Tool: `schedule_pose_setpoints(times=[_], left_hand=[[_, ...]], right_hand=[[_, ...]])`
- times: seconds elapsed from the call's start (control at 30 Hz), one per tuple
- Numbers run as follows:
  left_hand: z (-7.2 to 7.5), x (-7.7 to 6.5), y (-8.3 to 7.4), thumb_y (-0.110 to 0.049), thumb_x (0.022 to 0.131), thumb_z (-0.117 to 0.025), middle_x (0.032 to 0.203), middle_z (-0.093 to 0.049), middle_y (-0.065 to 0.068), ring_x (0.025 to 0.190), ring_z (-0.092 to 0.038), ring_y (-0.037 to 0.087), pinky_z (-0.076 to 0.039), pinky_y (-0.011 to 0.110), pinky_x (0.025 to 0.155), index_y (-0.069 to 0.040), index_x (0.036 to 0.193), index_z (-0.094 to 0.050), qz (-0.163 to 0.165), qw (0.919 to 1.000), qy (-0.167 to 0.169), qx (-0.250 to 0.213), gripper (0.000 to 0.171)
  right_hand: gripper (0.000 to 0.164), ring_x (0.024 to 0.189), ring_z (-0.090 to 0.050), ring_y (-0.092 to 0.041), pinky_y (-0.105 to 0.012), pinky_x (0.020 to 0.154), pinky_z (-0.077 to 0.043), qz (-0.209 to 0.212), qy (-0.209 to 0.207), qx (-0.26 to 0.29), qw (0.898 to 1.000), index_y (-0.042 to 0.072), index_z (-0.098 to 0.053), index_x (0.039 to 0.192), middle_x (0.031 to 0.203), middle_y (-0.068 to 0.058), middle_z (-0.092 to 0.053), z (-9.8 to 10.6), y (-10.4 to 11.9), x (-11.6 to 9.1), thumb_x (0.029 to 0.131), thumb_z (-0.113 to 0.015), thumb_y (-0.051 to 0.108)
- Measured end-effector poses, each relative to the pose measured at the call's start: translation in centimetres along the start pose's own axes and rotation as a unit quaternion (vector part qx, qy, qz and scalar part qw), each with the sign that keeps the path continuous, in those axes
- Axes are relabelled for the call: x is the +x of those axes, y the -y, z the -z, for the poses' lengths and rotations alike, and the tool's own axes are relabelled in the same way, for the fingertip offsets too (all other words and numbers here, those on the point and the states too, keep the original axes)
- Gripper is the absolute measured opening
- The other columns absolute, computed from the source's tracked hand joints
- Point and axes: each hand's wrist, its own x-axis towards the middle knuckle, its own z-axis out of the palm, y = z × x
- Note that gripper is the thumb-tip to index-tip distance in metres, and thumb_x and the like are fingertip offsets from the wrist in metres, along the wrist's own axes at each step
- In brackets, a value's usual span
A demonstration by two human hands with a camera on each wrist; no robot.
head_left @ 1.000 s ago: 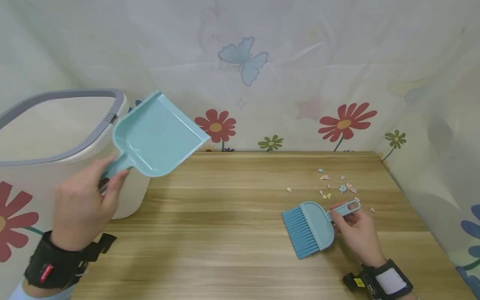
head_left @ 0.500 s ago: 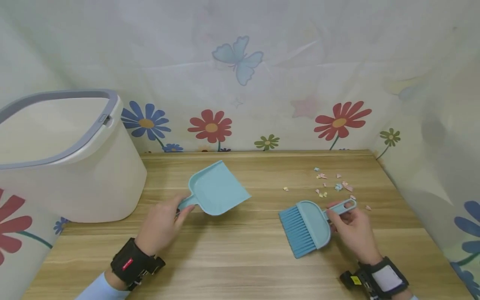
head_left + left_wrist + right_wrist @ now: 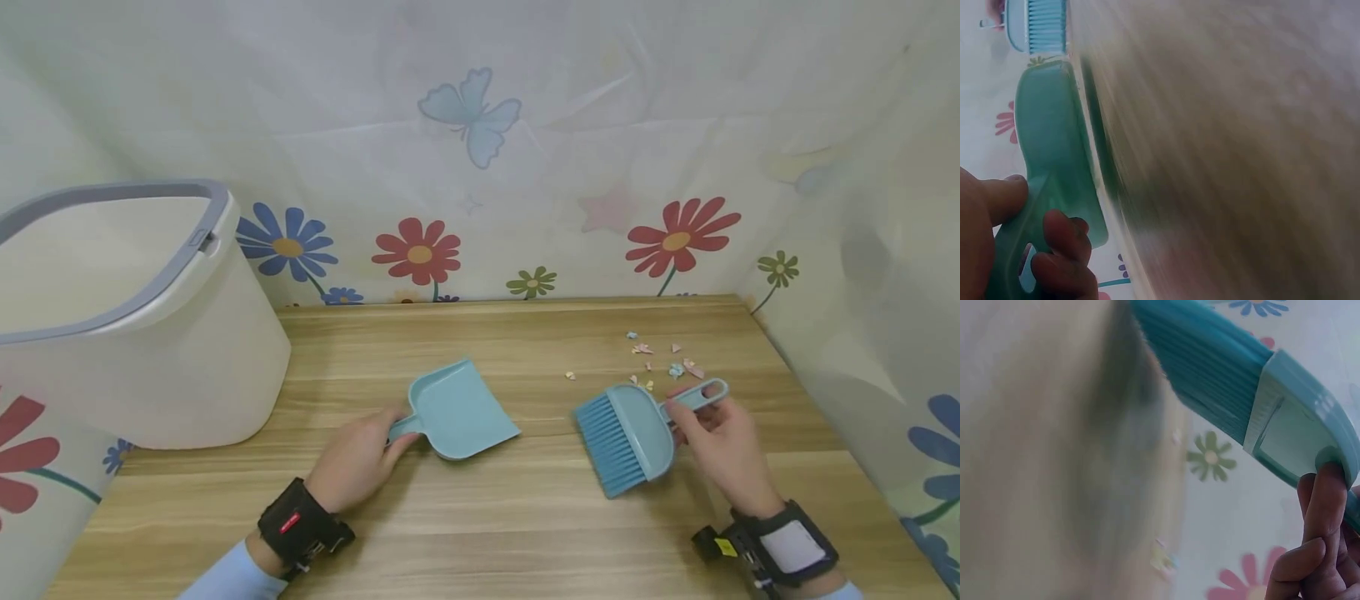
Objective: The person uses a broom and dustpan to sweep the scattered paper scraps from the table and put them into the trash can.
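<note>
My left hand (image 3: 356,461) grips the handle of a light blue dustpan (image 3: 461,412), low over the middle of the wooden table, its flat lip pointing right. The left wrist view shows a narrow gap between the dustpan (image 3: 1054,131) and the tabletop. On the right, my right hand (image 3: 723,450) pinches the handle of a matching blue hand brush (image 3: 637,433), bristles toward the dustpan. In the right wrist view the bristles (image 3: 1204,362) angle toward the table. Behind the brush lie several small paper scraps (image 3: 677,371), some partly hidden by it.
A white bin (image 3: 217,358) with a grey rim stands at the left of the table (image 3: 420,542). A floral curtain (image 3: 322,150) rises behind the table's back edge and along the right side. One scrap (image 3: 571,376) lies apart from the others, to their left.
My left hand has brought the dustpan from beside the bin rightward and down toward the tabletop. The brush has shifted slightly right and away from me. The scraps lie where they were.
</note>
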Motion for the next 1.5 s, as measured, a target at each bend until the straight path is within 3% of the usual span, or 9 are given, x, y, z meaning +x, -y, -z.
schedule_pose_setpoints(times=[0.2,0.3,0.47,0.6,0.8,1.0,1.23,1.37,1.5], left_hand=[[-0.1,0.2,-0.1,-0.034,0.103,-0.066,0.079,-0.061,-0.006,0.064,-0.051,0.007,-0.04,0.024,0.058,-0.006,0.122,-0.067,0.013,0.9993,0.031,-0.015,0.034],[-0.2,0.1,0.0,-0.035,0.102,-0.067,0.084,-0.067,-0.004,0.066,-0.054,0.006,-0.044,0.026,0.061,-0.006,0.125,-0.067,0.018,0.9987,0.046,-0.012,0.037],[-0.4,0.0,0.2,-0.035,0.101,-0.069,0.098,-0.075,0.0,0.072,-0.058,0.004,-0.051,0.031,0.069,-0.007,0.129,-0.065,0.02,0.9977,0.064,-0.01,0.04],[-0.3,-0.1,0.2,-0.035,0.101,-0.068,0.098,-0.075,0.001,0.07,-0.058,0.005,-0.051,0.032,0.069,-0.008,0.13,-0.065,0.021,0.9974,0.067,-0.015,0.04],[-0.1,-0.1,0.3,-0.036,0.101,-0.069,0.091,-0.072,-0.001,0.065,-0.055,0.005,-0.046,0.028,0.064,-0.006,0.132,-0.067,0.026,0.9971,0.069,-0.02,0.043],[-0.3,0.0,0.4,-0.035,0.1,-0.07,0.097,-0.074,0.0,0.065,-0.054,0.004,-0.046,0.027,0.065,-0.007,0.132,-0.069,0.016,0.9975,0.066,-0.021,0.043],[-0.4,0.1,0.5,-0.036,0.099,-0.071,0.099,-0.075,0.0,0.066,-0.055,0.004,-0.045,0.025,0.062,-0.009,0.129,-0.071,-0.001,0.9978,0.062,-0.024,0.04],[-0.2,0.3,0.6,-0.036,0.099,-0.071,0.092,-0.073,-0.004,0.064,-0.054,0.004,-0.043,0.025,0.06,-0.013,0.123,-0.074,-0.006,0.9979,0.06,-0.025,0.034],[0.1,0.4,0.7,-0.036,0.098,-0.072,0.079,-0.065,-0.008,0.063,-0.051,0.005,-0.041,0.024,0.058,-0.015,0.114,-0.075,-0.01,0.9978,0.059,-0.029,0.026]], right_hand=[[0.015,0.073,-0.063,0.011,-0.011,0.06,-0.05,0.058,-0.086,-0.043,0.994,-0.001,-0.074,0.109,0.093,0.031,-0.065,1.8,1.7,1.6,0.094,-0.071,0.001],[0.017,0.066,-0.054,0.015,-0.007,0.058,-0.042,0.104,-0.115,-0.085,0.984,-0.001,-0.074,0.108,0.086,0.019,-0.068,2.6,2.4,2.1,0.091,-0.073,0.0],[0.025,0.057,-0.056,-0.003,-0.009,0.054,-0.037,0.198,-0.114,-0.201,0.953,-0.003,-0.073,0.111,0.077,-0.015,-0.073,2.9,2.9,2.7,0.087,-0.073,-0.001],[0.027,0.054,-0.064,-0.023,-0.021,0.049,-0.044,0.244,-0.1,-0.281,0.923,-0.004,-0.072,0.111,0.075,-0.018,-0.072,2.4,2.9,3.0,0.085,-0.073,0.003],[0.023,0.05,-0.059,-0.026,-0.042,0.046,-0.048,0.281,-0.097,-0.332,0.895,-0.008,-0.067,0.1,0.072,-0.019,-0.068,0.9,2.7,3.6,0.082,-0.08,0.0],[0.02,0.046,-0.042,-0.02,-0.035,0.044,-0.035,0.257,-0.079,-0.358,0.894,-0.007,-0.067,0.099,0.068,-0.017,-0.061,-1.3,1.9,4.7,0.085,-0.078,0.0],[0.025,0.055,-0.06,-0.03,-0.042,0.049,-0.046,0.265,-0.04,-0.363,0.892,-0.005,-0.07,0.107,0.081,-0.022,-0.07,-5.2,2.1,4.8,0.086,-0.08,0.002],[0.024,0.054,-0.057,-0.024,-0.037,0.049,-0.045,0.274,-0.018,-0.324,0.905,-0.003,-0.072,0.109,0.079,-0.017,-0.069,-7.3,3.5,4.6,0.087,-0.08,0.004],[0.023,0.063,-0.066,-0.025,-0.039,0.054,-0.053,0.286,0.002,-0.279,0.917,0.0,-0.074,0.109,0.086,-0.015,-0.072,-8.7,5.0,4.6,0.089,-0.081,0.009]])
